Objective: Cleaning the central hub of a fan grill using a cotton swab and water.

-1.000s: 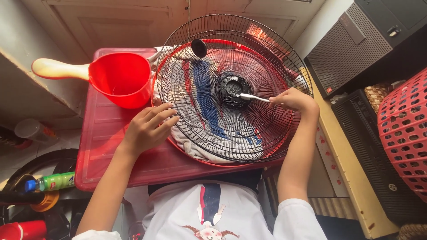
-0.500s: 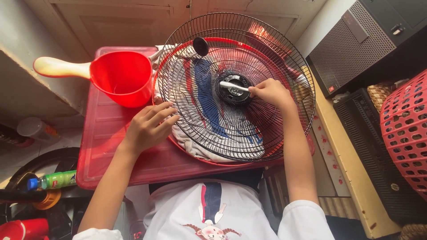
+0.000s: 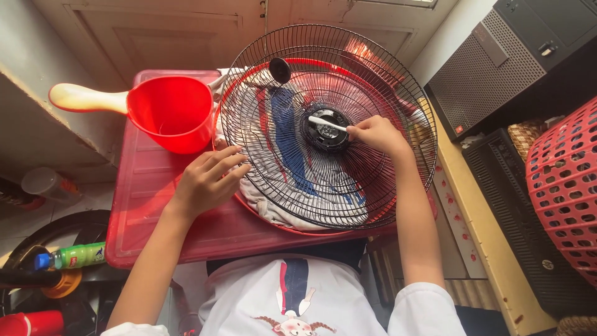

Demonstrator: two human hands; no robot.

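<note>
- I have my right hand (image 3: 376, 134) closed around the handle of a white brush (image 3: 328, 124), whose head lies on the black hub (image 3: 328, 129) at the middle of the fan guard (image 3: 328, 124).
- My left hand (image 3: 208, 177) lies open, fingers spread, pressing on the guard's near-left rim; it grips nothing.
- The black wire guard lies tilted over a red basin (image 3: 292, 227), with a white cloth striped blue and red (image 3: 286, 130) showing through the wires.
- A small black knob (image 3: 279, 70) sits on the guard's far side.
- Basin and guard rest on a red lid-like surface (image 3: 149, 205).
- A red scoop with a cream handle (image 3: 168, 112) stands just left of the guard, touching its rim or nearly so; I cannot tell which.
- To my right I see a red laundry basket (image 3: 563, 186) and a black computer case (image 3: 497, 62).
- A green bottle (image 3: 71, 255) lies low on my left.
</note>
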